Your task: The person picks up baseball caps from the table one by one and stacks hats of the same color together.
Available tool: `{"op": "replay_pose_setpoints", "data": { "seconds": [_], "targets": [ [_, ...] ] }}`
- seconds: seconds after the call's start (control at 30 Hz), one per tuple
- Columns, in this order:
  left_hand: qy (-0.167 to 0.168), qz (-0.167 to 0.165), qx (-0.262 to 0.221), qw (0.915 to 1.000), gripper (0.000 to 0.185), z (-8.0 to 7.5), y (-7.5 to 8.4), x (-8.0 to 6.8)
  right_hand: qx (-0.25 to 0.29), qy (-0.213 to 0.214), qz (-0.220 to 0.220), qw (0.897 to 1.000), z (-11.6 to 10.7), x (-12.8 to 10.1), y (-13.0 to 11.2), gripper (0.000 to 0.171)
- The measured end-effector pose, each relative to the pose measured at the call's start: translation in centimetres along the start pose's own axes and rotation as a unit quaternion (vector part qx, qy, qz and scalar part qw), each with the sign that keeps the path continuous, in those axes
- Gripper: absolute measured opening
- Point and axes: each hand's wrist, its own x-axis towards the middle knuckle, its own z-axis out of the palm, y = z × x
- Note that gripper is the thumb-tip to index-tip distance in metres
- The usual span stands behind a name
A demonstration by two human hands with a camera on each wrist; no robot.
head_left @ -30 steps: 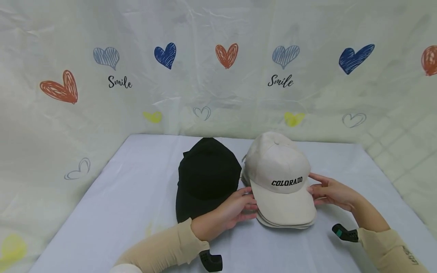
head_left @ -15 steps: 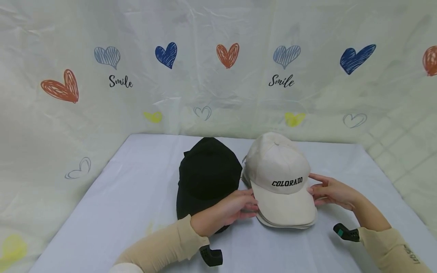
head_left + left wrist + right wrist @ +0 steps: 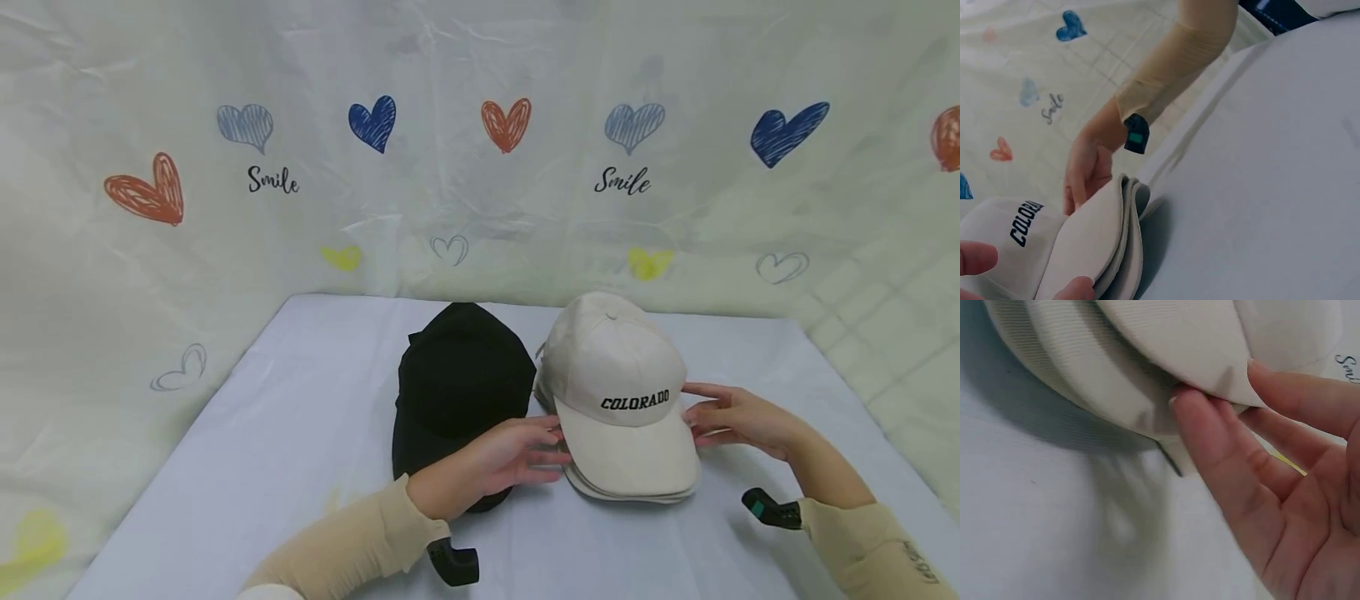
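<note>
A stack of beige baseball caps [image 3: 626, 450] stands on the table, nested with their brims layered; the top one reads COLORADO. My left hand [image 3: 510, 460] reaches over a black cap's brim, and its fingertips touch the left edge of the stacked brims. On the other side my right hand [image 3: 738, 421] touches the stack with extended fingers. In the right wrist view its thumb lies at the top brim's edge and a fingertip [image 3: 1191, 403] sits beneath that brim. The black cap [image 3: 465, 375] rests beside the stack, partly hidden by my left forearm.
White cloth covers the table [image 3: 300, 400]. Behind it hangs a pale sheet [image 3: 562, 200] printed with hearts and "Smile". A black wrist device [image 3: 771, 510] sticks out below the right wrist, and another black device [image 3: 453, 562] below the left.
My left hand has drawn slightly left, its fingers a little more spread. The right hand stays at the stack's right side. The view has shifted slightly; the caps keep their places.
</note>
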Motion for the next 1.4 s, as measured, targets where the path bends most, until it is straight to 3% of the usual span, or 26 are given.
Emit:
{"op": "replay_pose_setpoints", "data": {
  "seconds": [0.13, 0.23, 0.53, 0.67, 0.77, 0.83, 0.9, 0.97, 1.03, 1.1, 1.17, 1.3, 1.4],
  "targets": [
    [-0.029, 0.001, 0.018, 0.9994, 0.055, -0.9, 0.6, -1.3, -0.022, -0.016, -0.057, 0.998, -1.2, -1.1, -0.2, 0.05],
    [-0.05, 0.009, 0.06, 0.9969, 0.054, -2.0, 1.4, -2.8, -0.047, -0.012, -0.1, 0.994, -2.0, -2.0, -0.6, 0.047],
    [-0.08, 0.104, 0.168, 0.9771, 0.057, -7.6, 5.9, -8.7, -0.089, 0.086, -0.179, 0.976, -3.3, -3.5, -2.2, 0.049],
    [-0.056, 0.171, 0.201, 0.9627, 0.055, -9.9, 8.5, -11.3, -0.059, 0.134, -0.216, 0.965, -3.1, -3.4, -2.6, 0.05],
    [0.01, 0.234, 0.241, 0.9418, 0.054, -11.5, 10.5, -12.5, -0.065, 0.178, -0.215, 0.958, -2.9, -3.1, -2.9, 0.045],
    [0.074, 0.27, 0.289, 0.9155, 0.054, -12.7, 11.7, -12.8, -0.116, 0.221, -0.192, 0.949, -2.7, -2.8, -3.3, 0.038],
    [0.142, 0.291, 0.353, 0.8775, 0.055, -14.1, 12.7, -12.7, -0.188, 0.258, -0.15, 0.936, -2.5, -2.4, -3.6, 0.044],
    [0.208, 0.296, 0.435, 0.8244, 0.058, -15.6, 13.3, -12.3, -0.26, 0.281, -0.112, 0.917, -2.3, -1.8, -3.9, 0.058],
    [0.263, 0.289, 0.52, 0.76, 0.06, -17.1, 13.6, -11.6, -0.311, 0.289, -0.097, 0.9, -2.2, -1.0, -3.9, 0.064],
    [0.305, 0.26, 0.592, 0.6993, 0.064, -18.4, 13.8, -10.6, -0.343, 0.291, -0.102, 0.887, -2.4, -0.3, -3.5, 0.065],
    [0.331, 0.229, 0.645, 0.6491, 0.067, -19.6, 13.8, -9.2, -0.37, 0.295, -0.115, 0.873, -2.9, 0.4, -2.9, 0.064],
    [0.352, 0.159, 0.716, 0.5818, 0.071, -20.9, 13.9, -6.3, -0.414, 0.305, -0.108, 0.851, -4.3, 1.6, -1.6, 0.064],
    [0.354, 0.122, 0.742, 0.5561, 0.071, -21.7, 13.9, -4.8, -0.435, 0.302, -0.077, 0.844, -5.2, 2.4, -0.8, 0.068]
  ]
}}
